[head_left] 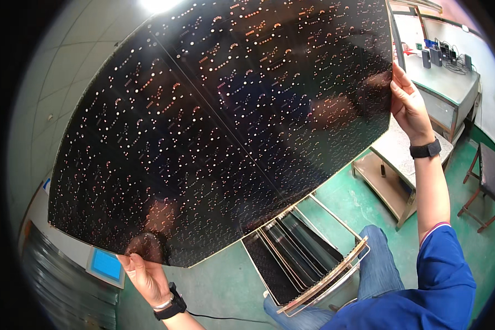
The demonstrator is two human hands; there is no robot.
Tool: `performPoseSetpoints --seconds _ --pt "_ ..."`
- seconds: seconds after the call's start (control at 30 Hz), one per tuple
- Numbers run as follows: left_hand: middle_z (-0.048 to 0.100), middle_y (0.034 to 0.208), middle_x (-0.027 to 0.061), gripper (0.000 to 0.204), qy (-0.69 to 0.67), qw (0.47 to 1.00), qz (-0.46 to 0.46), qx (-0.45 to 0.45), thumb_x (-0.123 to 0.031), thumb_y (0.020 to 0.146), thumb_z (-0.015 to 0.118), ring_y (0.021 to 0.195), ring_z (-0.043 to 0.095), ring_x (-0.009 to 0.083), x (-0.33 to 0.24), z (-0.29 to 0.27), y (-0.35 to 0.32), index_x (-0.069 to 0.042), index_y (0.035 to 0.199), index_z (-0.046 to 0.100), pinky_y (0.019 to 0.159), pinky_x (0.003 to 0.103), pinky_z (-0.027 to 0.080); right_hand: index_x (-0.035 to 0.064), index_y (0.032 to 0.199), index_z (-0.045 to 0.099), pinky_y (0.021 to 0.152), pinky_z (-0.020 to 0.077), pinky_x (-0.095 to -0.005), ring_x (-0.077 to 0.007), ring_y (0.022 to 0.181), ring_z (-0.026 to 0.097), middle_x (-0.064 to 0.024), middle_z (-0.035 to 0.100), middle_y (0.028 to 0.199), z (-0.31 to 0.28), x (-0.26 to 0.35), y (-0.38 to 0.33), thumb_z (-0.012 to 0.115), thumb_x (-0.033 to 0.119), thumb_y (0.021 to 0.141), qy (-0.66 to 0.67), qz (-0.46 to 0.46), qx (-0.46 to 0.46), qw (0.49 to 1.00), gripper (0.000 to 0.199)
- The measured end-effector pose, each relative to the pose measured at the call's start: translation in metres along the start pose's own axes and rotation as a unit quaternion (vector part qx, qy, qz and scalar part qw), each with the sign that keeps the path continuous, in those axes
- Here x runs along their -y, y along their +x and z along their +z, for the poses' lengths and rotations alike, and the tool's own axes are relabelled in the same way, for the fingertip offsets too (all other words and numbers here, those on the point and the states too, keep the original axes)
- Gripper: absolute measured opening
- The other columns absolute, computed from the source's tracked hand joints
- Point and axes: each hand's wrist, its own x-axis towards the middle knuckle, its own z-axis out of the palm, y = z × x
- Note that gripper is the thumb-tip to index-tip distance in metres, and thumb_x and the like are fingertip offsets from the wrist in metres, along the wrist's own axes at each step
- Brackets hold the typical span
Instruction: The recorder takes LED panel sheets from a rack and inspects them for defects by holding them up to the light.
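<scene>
A large, glossy black circuit board panel (220,126), dotted with rows of small pale and copper-coloured spots, is held up tilted and fills most of the head view. My left hand (144,276) pinches its lower left edge between thumb and fingers. At the right edge, my right hand (410,104) grips the same panel, fingers bent round the rim. The shiny face mirrors my hands and arms. Beneath the panel's lower edge stands a wire rack (324,280) with several similar dark panels upright in its slots; the panel hides its far end.
A light-topped bench (445,82) at the right bears black devices and tangled cables. A low table with a shelf (388,187) stands nearer, and a dark-seated stool (492,173) is at the far right. A blue-screened or blue-topped square (105,265) sits at the lower left. A black cable crosses the green floor.
</scene>
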Motion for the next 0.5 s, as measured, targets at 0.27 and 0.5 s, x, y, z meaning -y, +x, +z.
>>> performPoseSetpoints --seconds 0.27,0.5 --pt "0.058 0.113 0.0055 0.027 0.008 1.0 0.002 0.015 -0.009 0.09 0.052 0.104 0.055 0.0214 0.002 -0.007 0.005 -0.023 0.111 0.06 0.095 0.043 0.043 0.0045 0.136 0.031 0.098 0.038 -0.0282 -0.0154 0.117 0.046 -0.0081 0.045 0.132 0.001 -0.005 -0.009 0.052 0.004 0.088 0.01 -0.005 0.001 1.0 0.052" --pt "0.059 0.113 0.0052 0.028 -0.026 0.999 0.012 0.03 -0.007 0.09 0.051 0.105 0.054 0.0219 0.009 -0.003 0.007 -0.022 0.112 0.06 0.096 0.042 0.041 0.0055 0.136 0.033 0.098 0.0389 -0.0301 -0.0166 0.116 0.048 -0.0083 0.047 0.129 -0.006 -0.001 -0.014 0.054 0.005 0.088 0.027 0.013 -0.011 1.0 0.052"
